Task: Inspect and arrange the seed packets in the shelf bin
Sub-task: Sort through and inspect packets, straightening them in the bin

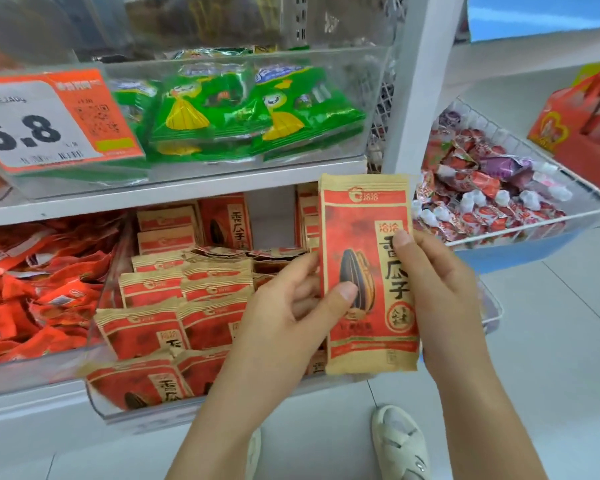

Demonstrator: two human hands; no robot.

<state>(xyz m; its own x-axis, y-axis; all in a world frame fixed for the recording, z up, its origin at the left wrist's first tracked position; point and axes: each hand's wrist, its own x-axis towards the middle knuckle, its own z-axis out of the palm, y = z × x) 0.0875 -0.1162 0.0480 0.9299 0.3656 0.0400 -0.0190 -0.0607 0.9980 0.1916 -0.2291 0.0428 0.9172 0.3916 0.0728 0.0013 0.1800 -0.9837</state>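
A tan and red seed packet (361, 237) with a black sunflower seed printed on it stands upright in front of the lower shelf. My left hand (291, 317) pinches its left edge, thumb on the front. My right hand (433, 289) grips its right edge, thumb pressed on the upper front. Behind and to the left, the clear shelf bin (99, 407) holds several more of the same packets (184, 306), some stacked flat in rows, some standing at the back.
A clear bin of green packets (257, 112) sits on the shelf above, with a price tag (45, 123) at its left. Red snack wrappers (32, 282) fill the bin to the left. A wire basket (575, 216) of wrapped sweets hangs to the right. My shoe (400, 441) is on the tiled floor.
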